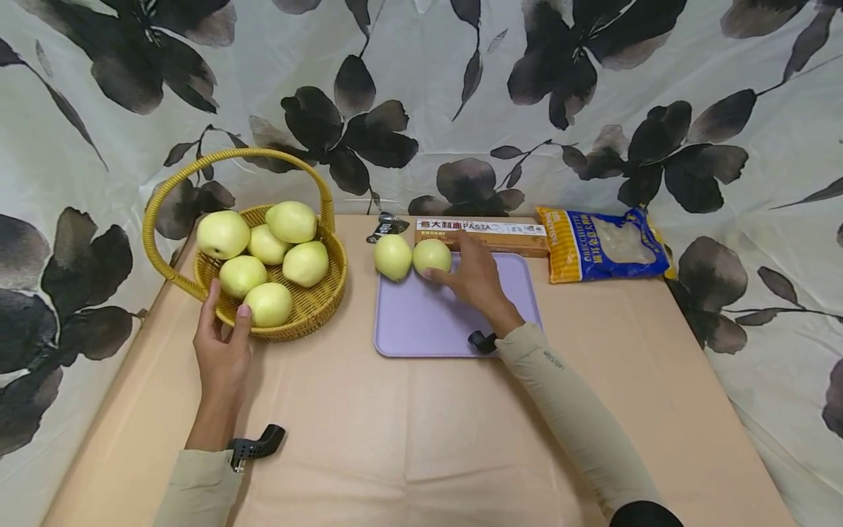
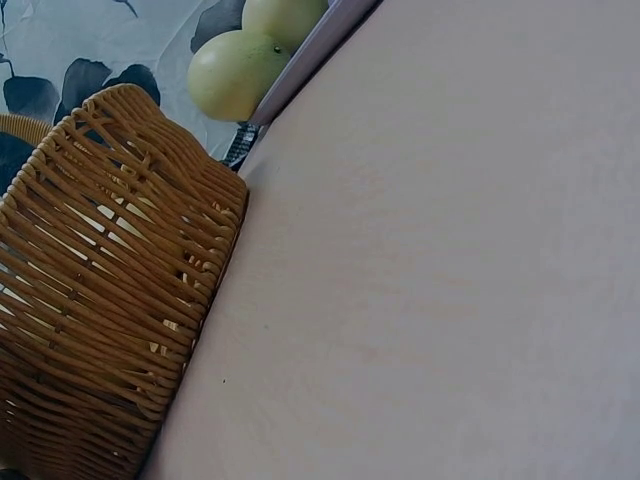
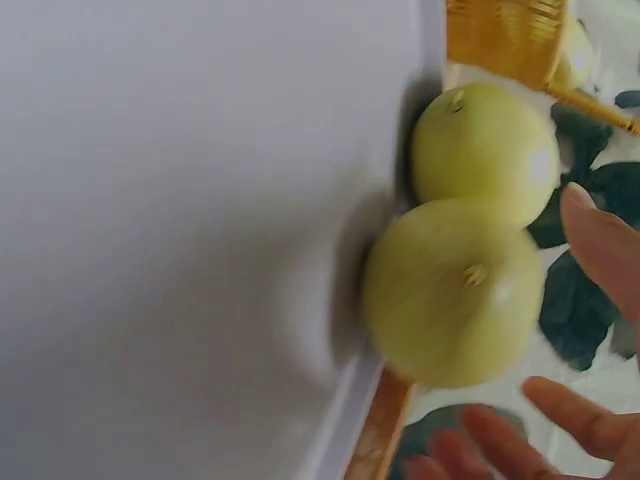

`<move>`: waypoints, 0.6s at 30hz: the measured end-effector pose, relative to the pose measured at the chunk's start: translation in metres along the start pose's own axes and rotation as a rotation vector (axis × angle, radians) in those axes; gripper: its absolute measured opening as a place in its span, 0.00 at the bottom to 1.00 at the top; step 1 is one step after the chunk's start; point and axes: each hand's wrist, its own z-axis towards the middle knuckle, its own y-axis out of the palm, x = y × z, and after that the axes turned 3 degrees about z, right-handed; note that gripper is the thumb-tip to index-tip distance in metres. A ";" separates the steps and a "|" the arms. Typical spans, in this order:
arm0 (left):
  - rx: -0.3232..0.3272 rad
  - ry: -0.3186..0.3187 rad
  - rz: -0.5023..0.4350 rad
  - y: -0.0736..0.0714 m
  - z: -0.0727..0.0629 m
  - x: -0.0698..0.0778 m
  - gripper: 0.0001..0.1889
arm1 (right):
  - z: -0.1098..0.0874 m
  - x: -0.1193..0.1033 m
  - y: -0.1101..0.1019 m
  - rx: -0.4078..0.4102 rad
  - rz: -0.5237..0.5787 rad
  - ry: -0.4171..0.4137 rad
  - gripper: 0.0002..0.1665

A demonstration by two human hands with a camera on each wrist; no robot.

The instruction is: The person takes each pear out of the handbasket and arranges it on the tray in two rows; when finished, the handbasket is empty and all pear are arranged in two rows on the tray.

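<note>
Several round yellow-green fruits (image 1: 268,304) lie in a yellow wicker basket (image 1: 336,289) with a tall handle. My left hand (image 1: 220,359) is at the basket's near left side, fingers fairly straight; whether it touches the rim is hard to tell. In the left wrist view the woven basket wall (image 2: 120,260) shows, without the hand. Two more yellow-green fruits (image 1: 393,258) (image 1: 432,256) stand side by side at the far left of a lilac tray (image 1: 435,322). Beside the right-hand fruit (image 3: 450,300) is my right hand (image 1: 477,278), thumb and fingers spread, with a gap visible in the right wrist view.
Behind the tray lies a brown pasta box (image 1: 484,234), with a small black packet (image 1: 387,225) at its left. A blue and yellow pasta bag (image 1: 606,245) lies to the right. A flower-patterned cloth (image 1: 435,88) hangs behind the beige table (image 1: 342,439).
</note>
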 end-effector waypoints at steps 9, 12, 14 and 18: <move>0.003 -0.010 0.013 -0.001 0.001 -0.001 0.36 | 0.003 -0.039 0.017 0.100 0.029 -0.276 0.43; 0.000 -0.012 0.020 -0.001 0.001 -0.001 0.36 | 0.004 -0.054 0.029 0.086 0.046 -0.318 0.42; 0.001 -0.013 0.023 0.000 0.001 -0.001 0.36 | 0.005 -0.063 0.038 0.066 0.052 -0.349 0.42; 0.005 -0.004 0.018 0.000 0.001 0.000 0.36 | 0.009 -0.084 0.057 0.017 0.029 -0.412 0.44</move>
